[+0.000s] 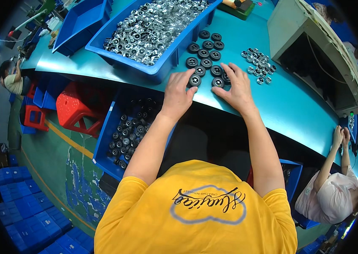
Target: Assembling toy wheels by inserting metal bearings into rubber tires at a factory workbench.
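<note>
Several small black wheels (204, 53) lie in rows on the teal workbench (289, 106). My left hand (178, 92) rests at the near end of the rows, fingertips on one black wheel (194, 80). My right hand (237, 86) lies beside it, fingers spread over the wheels at the right of the group, touching one (218, 82). Whether either hand grips a wheel I cannot tell. A small cluster of shiny silver hubs (258, 63) lies to the right of the wheels.
A blue bin (162, 67) full of silver hubs stands left of the wheels, an empty blue bin (79, 25) beyond it. Below the bench a blue crate (102, 146) holds black wheels. A beige machine (314, 51) stands right. A seated person (335, 190) works at right; red stools (75, 108) at left.
</note>
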The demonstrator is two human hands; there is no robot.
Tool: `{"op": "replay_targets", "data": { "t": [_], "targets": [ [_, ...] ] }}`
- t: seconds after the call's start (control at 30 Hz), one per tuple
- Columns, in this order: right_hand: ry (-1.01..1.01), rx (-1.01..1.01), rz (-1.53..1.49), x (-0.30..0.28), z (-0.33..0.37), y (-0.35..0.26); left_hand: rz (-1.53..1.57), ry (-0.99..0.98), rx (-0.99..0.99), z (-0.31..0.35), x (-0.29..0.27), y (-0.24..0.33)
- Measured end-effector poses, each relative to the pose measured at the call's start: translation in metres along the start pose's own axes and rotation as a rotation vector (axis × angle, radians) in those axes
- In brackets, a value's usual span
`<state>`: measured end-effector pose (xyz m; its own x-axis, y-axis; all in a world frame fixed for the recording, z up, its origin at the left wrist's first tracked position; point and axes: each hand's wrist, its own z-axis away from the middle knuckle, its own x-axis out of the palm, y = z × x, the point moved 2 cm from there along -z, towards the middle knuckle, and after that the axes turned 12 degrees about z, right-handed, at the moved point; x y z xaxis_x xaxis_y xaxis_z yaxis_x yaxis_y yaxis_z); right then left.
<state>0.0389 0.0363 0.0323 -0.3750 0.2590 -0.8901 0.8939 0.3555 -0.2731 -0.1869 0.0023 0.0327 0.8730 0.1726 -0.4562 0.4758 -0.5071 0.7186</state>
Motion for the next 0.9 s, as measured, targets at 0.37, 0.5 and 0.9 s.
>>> {"op": "replay_targets", "data": {
  "t": [0.37,0.5,0.9],
  "targets": [
    [0.051,0.011,0.071,0.011,0.01,-0.007,-0.026,0.134,0.14,0.037,-0.029,0.022],
    [0.062,0.052,0.122,0.006,0.005,-0.017,-0.186,0.154,-0.037,0.09,-0.067,0.001],
    [-0.024,0.062,0.298,0.027,-0.037,-0.058,-0.276,0.139,-0.195,0.142,-0.098,-0.016]
  ]
}}
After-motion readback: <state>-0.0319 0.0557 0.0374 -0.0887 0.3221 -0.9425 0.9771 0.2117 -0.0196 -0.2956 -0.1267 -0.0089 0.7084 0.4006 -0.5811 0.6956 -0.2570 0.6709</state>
